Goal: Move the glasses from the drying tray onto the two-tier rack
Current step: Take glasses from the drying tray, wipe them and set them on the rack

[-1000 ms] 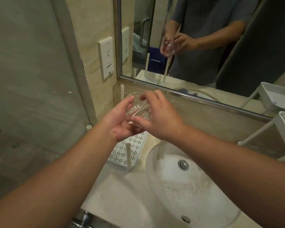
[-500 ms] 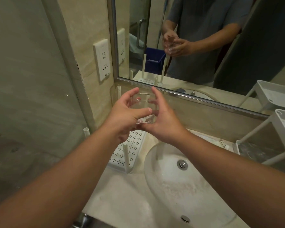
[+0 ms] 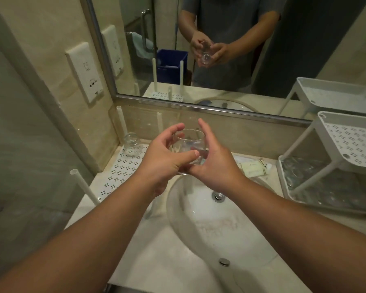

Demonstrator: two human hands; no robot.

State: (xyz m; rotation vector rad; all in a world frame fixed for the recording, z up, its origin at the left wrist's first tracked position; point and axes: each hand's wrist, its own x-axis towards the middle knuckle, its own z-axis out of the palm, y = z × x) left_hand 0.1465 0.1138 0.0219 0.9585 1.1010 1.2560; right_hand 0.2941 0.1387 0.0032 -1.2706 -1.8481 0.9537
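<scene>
A clear drinking glass [image 3: 191, 144] stands upright in the air above the back rim of the sink, between both hands. My left hand [image 3: 163, 159] curls round its left side with the thumb across the front. My right hand [image 3: 211, 163] cups its right side and base. The white perforated drying tray [image 3: 118, 172] lies at the left, with a second clear glass [image 3: 133, 144] standing at its far end. The white two-tier rack [image 3: 347, 142] stands at the right; its lower tier [image 3: 317, 187] holds several clear glasses, and the upper tier shows bare.
The oval sink [image 3: 220, 225] lies below the hands. Upright white posts [image 3: 85, 187] rise from the tray's corners. A mirror [image 3: 230, 49] covers the wall behind, a wall socket [image 3: 85, 72] is at the left, and small wrapped sachets [image 3: 254, 168] lie by the rack.
Both hands carried the glass rightward from over the tray to above the sink's back rim. The view swung right and down, bringing the rack's lower tier and the tray's glass into sight.
</scene>
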